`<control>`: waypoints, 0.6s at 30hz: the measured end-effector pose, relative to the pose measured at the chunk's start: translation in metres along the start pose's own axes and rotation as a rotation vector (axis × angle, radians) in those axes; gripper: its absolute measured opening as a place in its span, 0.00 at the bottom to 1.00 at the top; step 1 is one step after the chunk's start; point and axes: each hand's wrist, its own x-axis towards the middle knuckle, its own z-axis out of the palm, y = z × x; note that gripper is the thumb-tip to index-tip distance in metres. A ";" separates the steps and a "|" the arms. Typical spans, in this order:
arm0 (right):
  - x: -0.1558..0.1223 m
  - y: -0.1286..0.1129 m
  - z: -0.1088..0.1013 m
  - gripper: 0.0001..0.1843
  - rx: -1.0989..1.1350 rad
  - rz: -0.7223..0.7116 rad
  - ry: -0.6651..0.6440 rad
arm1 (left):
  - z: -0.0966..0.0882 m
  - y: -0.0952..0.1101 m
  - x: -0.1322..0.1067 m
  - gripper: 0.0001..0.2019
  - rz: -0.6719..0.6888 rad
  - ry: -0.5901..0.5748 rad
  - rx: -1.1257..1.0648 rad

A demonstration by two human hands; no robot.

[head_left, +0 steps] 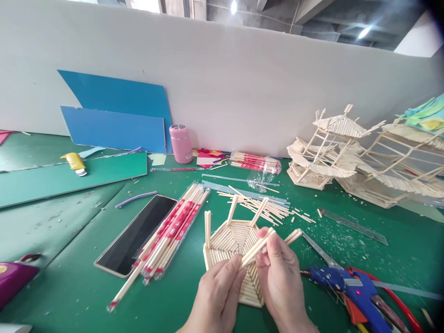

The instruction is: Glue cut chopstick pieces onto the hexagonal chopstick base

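Between my two hands is a short bundle of wooden sticks [256, 248], held slantwise above a web-patterned stick base [222, 238]. My left hand [218, 293] pinches its lower end, and my right hand [280, 275] grips the upper end between thumb and fingers. The base lies on the green table, partly hidden by my hands. Paired stick posts [207, 229] rise from its far corners, and another leans out past my right fingers. A blue glue gun [354, 289] with a lit red light lies just right of my right hand.
Packaged chopsticks [176, 231] and a phone [135, 236] lie at left. Loose sticks [260, 206] are scattered behind the base. Scissors [322, 249] rest by the glue gun. Stick-built pavilion models [326, 152] stand back right; a pink flask [181, 143] stands near the wall.
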 end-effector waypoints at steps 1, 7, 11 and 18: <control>0.001 0.000 0.000 0.11 -0.001 -0.006 -0.006 | 0.000 0.000 0.000 0.14 0.002 0.002 0.001; 0.003 -0.001 0.001 0.12 -0.007 -0.020 -0.012 | -0.001 0.001 0.001 0.12 -0.023 -0.021 -0.002; 0.002 -0.001 0.000 0.11 0.021 -0.008 -0.007 | 0.000 0.001 0.001 0.13 -0.019 -0.019 0.002; 0.002 -0.001 0.002 0.11 0.032 -0.012 -0.026 | 0.000 0.001 0.000 0.11 -0.022 -0.001 0.032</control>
